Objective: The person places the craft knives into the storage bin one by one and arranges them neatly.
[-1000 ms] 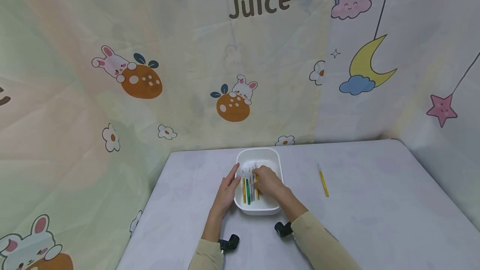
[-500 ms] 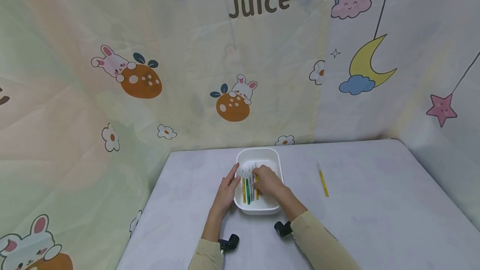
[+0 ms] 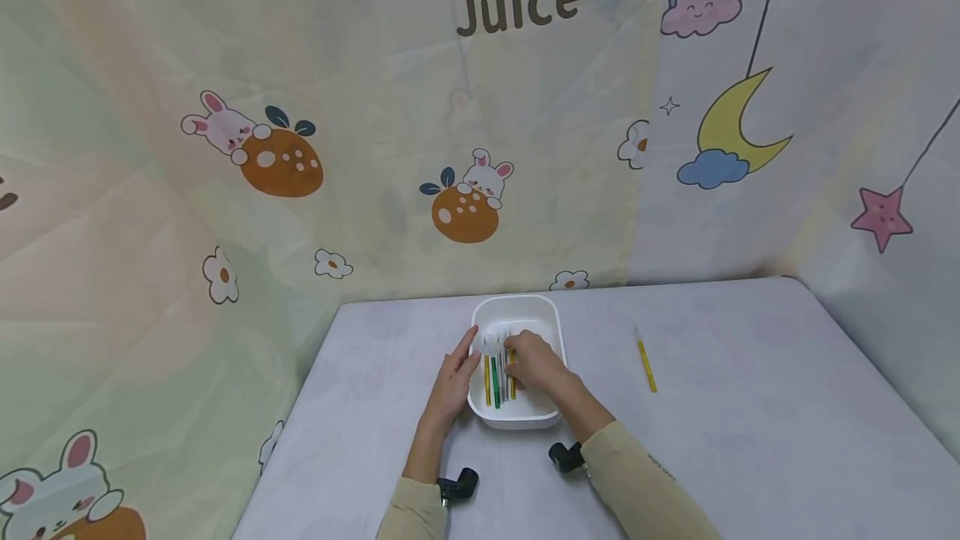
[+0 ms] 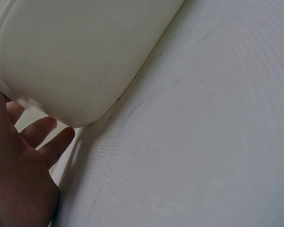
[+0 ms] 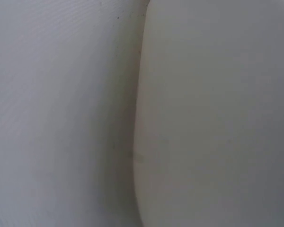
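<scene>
A white tray (image 3: pixel 525 421) stands on the table, with several slim pen-like sticks side by side in it. They have yellow, green (image 3: pixel 496 382) and silver shafts and pale, clear-looking ends; their exact kind is too small to tell. My left hand (image 3: pixel 450 382) holds the tray's left side, thumb at the rim; in the left wrist view its fingers (image 4: pixel 57 146) lie against the outer wall. Inside the tray, my right hand (image 3: pixel 536 361) pinches a yellow stick (image 3: pixel 513 390) at the row's right end, partly hiding it. The right wrist view shows only the tray's outer wall (image 5: pixel 203 118) and tabletop.
Another yellow pen-like stick (image 3: pixel 648 367) with a pale end lies on the table right of the tray. The table (image 3: pixel 750 407) has a light cover. A printed cloth wall (image 3: pixel 390 190) closes off the back and sides.
</scene>
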{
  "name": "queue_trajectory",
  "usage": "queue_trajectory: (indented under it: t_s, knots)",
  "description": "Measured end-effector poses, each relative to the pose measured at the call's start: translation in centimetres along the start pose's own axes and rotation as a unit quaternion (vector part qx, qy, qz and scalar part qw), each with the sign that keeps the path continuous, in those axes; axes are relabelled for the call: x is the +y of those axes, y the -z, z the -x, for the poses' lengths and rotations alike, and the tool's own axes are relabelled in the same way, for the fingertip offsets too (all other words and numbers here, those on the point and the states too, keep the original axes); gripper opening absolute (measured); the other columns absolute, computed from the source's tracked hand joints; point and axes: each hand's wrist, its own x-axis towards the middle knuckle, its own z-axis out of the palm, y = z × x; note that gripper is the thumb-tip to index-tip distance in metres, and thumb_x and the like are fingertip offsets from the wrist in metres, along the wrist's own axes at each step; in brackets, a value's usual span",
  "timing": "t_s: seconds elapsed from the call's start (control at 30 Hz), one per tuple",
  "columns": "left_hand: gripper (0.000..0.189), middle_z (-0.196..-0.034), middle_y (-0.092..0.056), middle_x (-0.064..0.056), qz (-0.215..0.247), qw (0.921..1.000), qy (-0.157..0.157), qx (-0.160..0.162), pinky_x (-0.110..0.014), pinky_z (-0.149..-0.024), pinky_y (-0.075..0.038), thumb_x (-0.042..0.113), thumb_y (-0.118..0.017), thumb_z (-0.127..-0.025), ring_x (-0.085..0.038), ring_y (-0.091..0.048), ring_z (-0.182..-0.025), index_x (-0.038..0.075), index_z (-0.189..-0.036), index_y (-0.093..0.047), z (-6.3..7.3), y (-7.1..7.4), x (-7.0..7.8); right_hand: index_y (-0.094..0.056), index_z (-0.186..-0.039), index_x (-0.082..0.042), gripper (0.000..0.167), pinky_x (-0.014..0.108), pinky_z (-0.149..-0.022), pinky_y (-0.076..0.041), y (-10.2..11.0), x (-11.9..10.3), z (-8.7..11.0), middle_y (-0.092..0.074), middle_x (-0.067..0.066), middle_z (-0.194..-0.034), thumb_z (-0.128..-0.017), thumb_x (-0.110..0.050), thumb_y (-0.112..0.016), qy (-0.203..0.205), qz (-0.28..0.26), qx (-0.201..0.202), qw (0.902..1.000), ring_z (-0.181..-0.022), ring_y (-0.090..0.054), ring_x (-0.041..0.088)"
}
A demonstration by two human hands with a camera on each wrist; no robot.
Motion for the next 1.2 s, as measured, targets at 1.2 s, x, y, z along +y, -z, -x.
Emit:
queue_trajectory:
  t_s: [1.2]
  knots:
    - [0.047, -0.166, -0.039, 0.011, 0.003, 0.9999, -0.010, -0.003, -0.055, -0.131, 0.013, 0.036, -0.049, -0.110, -0.018, -0.026, -0.160, 0.040, -0.157, -0.045, -0.1, 0.1, -0.2, -0.066, -0.137, -0.007, 0.047, 0.032, -0.083, -0.064, 1.5, -0.1, 1.5, -0.060, 0.011, -0.135, -0.092, -0.009, -0.079, 0.083, 0.008, 0.137, 0.9870, -0.106, -0.070, 0.022]
